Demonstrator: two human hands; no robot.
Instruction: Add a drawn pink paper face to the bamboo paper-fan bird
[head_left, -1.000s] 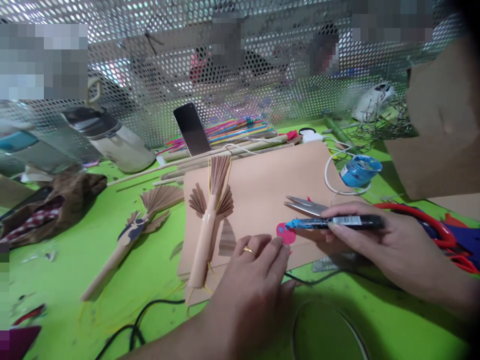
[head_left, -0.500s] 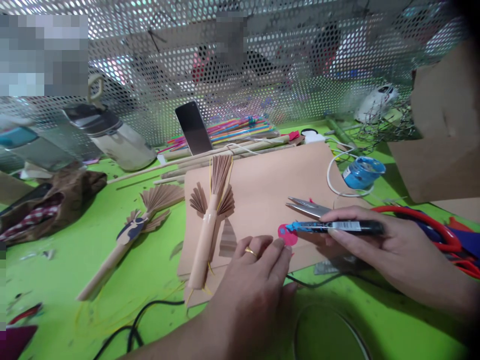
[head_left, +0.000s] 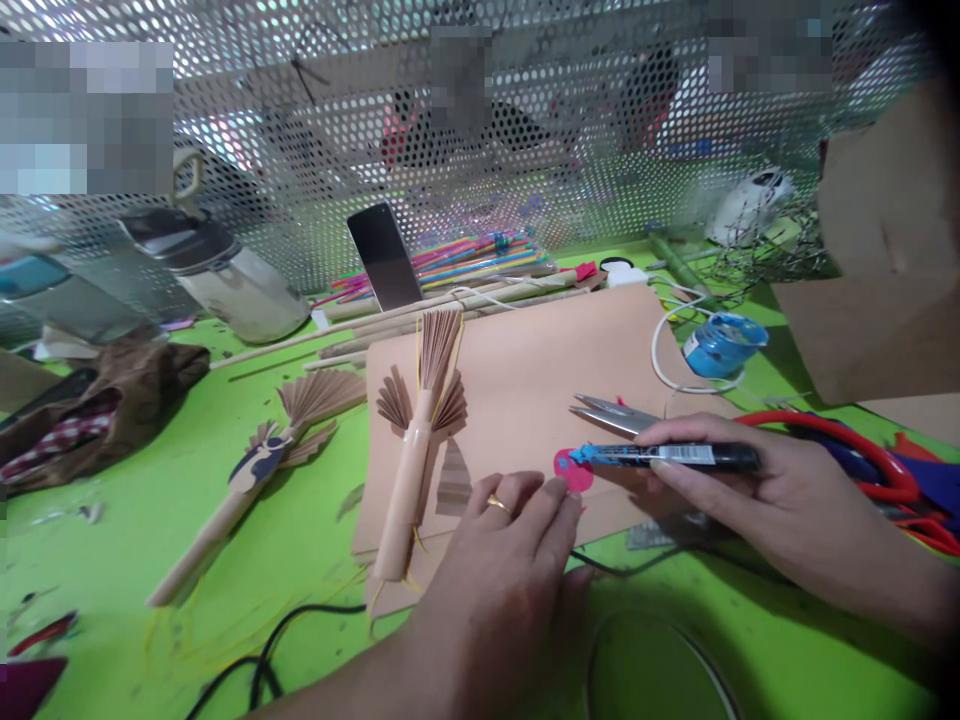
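My right hand (head_left: 750, 490) is closed around a black marker pen (head_left: 694, 457), which has blue paint smeared over its tip end. The painted tip meets a pink-red circle (head_left: 576, 475) that bears a small blue spot. My left hand (head_left: 502, 560), with a ring on one finger, has its bent fingertips together on the circle's lower edge, holding it on the tan paper (head_left: 525, 370). Just beyond the marker lie the metal blades of red-handled scissors (head_left: 611, 412). A paper bird figure (head_left: 412, 470) with pleated wings and tail rests left of my left hand, beside a pleated paper piece (head_left: 454, 480).
A second bird figure (head_left: 259, 460) lies on the green table at left. Further back are a phone (head_left: 384, 255), wooden sticks (head_left: 442, 305), colourful pipe cleaners (head_left: 480, 255) and a bottle (head_left: 232, 280). A blue paint jar (head_left: 724, 345) stands at right. Perforated metal (head_left: 525, 180) closes off the back.
The view has shifted very slightly. Both hands stay in place, with the marker tip still at the pink-red circle.
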